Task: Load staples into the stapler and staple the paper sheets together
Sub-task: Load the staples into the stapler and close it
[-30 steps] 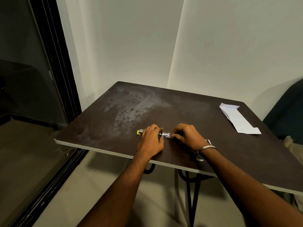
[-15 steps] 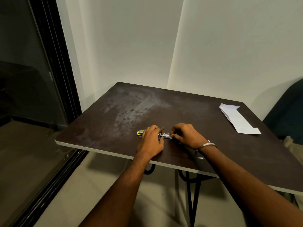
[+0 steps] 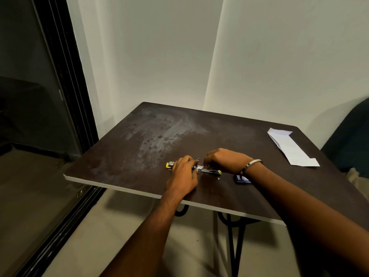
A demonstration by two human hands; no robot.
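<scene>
A small yellow and metal stapler [image 3: 207, 170] lies opened out flat on the dark table [image 3: 219, 136] near its front edge. My left hand [image 3: 182, 174] presses down on its left half, covering the middle; a yellow end [image 3: 169, 164] sticks out to the left. My right hand [image 3: 225, 159] has its fingertips pinched over the metal rail just right of the hinge. Whether staples are between the fingers is hidden. Folded white paper sheets [image 3: 289, 148] lie at the table's far right.
A small dark blue box [image 3: 240, 179] lies under my right wrist. The table stands in a wall corner; a dark glass door [image 3: 40, 116] is to the left. A dark seat [image 3: 349, 140] is beyond the right edge.
My right hand has drifted slightly left and lifted its wrist, uncovering the stapler's right end and the blue box. My left hand stayed on the stapler.
</scene>
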